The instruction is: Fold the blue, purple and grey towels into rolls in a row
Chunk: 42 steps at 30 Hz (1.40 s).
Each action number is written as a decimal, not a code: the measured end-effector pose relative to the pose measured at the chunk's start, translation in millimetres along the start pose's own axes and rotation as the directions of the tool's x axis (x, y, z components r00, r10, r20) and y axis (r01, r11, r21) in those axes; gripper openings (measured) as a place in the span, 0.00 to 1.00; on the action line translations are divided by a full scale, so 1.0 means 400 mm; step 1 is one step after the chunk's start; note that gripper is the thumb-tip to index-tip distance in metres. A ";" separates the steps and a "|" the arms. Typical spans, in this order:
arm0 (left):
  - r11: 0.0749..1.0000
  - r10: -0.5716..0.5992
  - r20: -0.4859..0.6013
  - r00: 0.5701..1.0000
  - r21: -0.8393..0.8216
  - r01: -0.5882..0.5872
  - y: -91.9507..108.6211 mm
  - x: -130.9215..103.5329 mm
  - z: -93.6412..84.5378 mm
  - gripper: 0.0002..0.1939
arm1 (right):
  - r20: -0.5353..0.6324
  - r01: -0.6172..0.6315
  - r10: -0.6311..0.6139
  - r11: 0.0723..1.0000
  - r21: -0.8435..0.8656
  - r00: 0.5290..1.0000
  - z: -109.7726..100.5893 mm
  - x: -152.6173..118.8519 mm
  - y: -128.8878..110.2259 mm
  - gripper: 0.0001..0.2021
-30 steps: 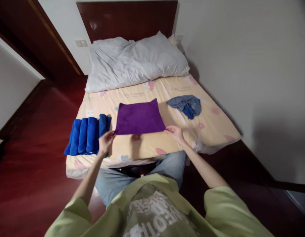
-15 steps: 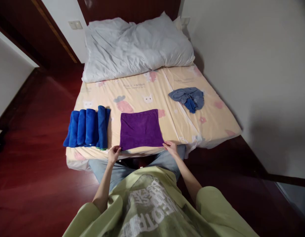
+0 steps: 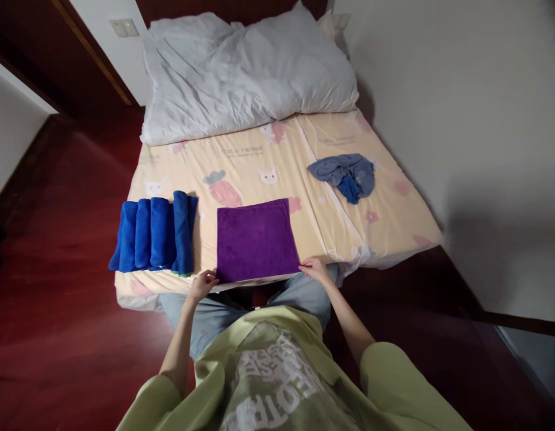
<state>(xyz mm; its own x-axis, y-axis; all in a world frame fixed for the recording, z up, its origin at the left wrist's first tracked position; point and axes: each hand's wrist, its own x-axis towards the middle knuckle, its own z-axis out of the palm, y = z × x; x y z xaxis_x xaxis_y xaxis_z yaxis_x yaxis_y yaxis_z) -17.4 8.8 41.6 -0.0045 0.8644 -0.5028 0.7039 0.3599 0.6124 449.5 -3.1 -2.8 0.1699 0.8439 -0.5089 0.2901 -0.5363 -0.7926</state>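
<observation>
A purple towel lies spread flat, apparently folded over, near the front edge of the bed. Its near left corner is pinched in my left hand. At the near right corner, my right hand grips the cloth between thumb and fingers. Left of the towel, several rolled blue towels lie side by side. The one closest to the purple towel is a darker blue roll with a green edge at its near end.
A crumpled grey-blue cloth with a brighter blue piece lies on the right of the patterned bed sheet. Across the far end stretches a white quilt or pillow. A wall rises to the right.
The purple towel's near edge has come slightly toward me and its surface lies smoother and straighter. Both hands keep their corners, the left having shifted a little outward and nearer. The view has tilted slightly.
</observation>
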 end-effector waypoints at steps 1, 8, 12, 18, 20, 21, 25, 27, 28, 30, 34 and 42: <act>1.000 0.000 0.062 0.998 0.012 -0.001 0.005 0.011 -0.017 0.14 | 0.001 0.012 -0.012 1.000 -0.024 1.000 -0.011 0.017 -0.011 0.14; 0.963 0.216 -0.140 0.966 0.191 -0.188 0.121 0.221 -0.123 0.17 | -0.228 0.290 -0.326 0.941 -0.174 0.918 -0.053 0.254 -0.190 0.14; 0.895 0.427 -0.239 0.872 0.253 -0.368 0.235 0.413 -0.134 0.19 | -0.189 0.340 -0.388 0.909 -0.241 0.902 -0.007 0.442 -0.300 0.13; 0.835 0.495 -0.172 0.852 0.367 -0.411 0.314 0.600 -0.142 0.18 | -0.056 0.407 -0.466 0.821 -0.400 0.883 0.045 0.590 -0.355 0.08; 0.835 0.485 -0.129 0.865 0.363 -0.414 0.308 0.628 -0.146 0.16 | -0.009 0.424 -0.476 0.792 -0.440 0.879 0.043 0.606 -0.352 0.05; 0.834 0.484 -0.118 0.867 0.360 -0.417 0.303 0.637 -0.147 0.15 | 0.011 0.426 -0.471 0.788 -0.444 0.882 0.040 0.611 -0.349 0.04; 0.847 0.475 -0.130 0.870 0.335 -0.413 0.283 0.659 -0.150 0.13 | 0.045 0.440 -0.461 0.808 -0.392 0.886 0.024 0.635 -0.331 0.04; 0.857 0.459 -0.134 0.878 0.325 -0.399 0.280 0.663 -0.150 0.12 | 0.024 0.452 -0.476 0.817 -0.357 0.879 0.019 0.649 -0.325 0.05; 0.861 0.452 -0.135 0.882 0.323 -0.392 0.280 0.664 -0.149 0.12 | 0.008 0.451 -0.478 0.823 -0.345 0.878 0.018 0.655 -0.323 0.05; 0.866 0.446 -0.145 0.883 0.320 -0.384 0.284 0.664 -0.149 0.11 | -0.025 0.421 -0.457 0.838 -0.347 0.889 0.018 0.665 -0.324 0.06; 0.872 0.450 -0.188 0.873 0.301 -0.385 0.289 0.656 -0.144 0.09 | -0.094 0.333 -0.404 0.848 -0.413 0.910 0.024 0.673 -0.336 0.07; 0.874 0.445 -0.166 0.880 0.292 -0.387 0.281 0.665 -0.147 0.05 | -0.152 0.251 -0.348 0.860 -0.445 0.925 0.034 0.680 -0.342 0.08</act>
<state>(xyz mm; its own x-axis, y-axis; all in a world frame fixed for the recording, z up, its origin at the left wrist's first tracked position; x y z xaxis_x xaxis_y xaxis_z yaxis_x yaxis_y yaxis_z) 18.7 299.8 12.8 0.1919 0.9790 -0.0688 0.8248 -0.1229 0.5519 443.1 299.7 -37.6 0.1989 0.9694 -0.1438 0.7110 -0.2437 -0.6596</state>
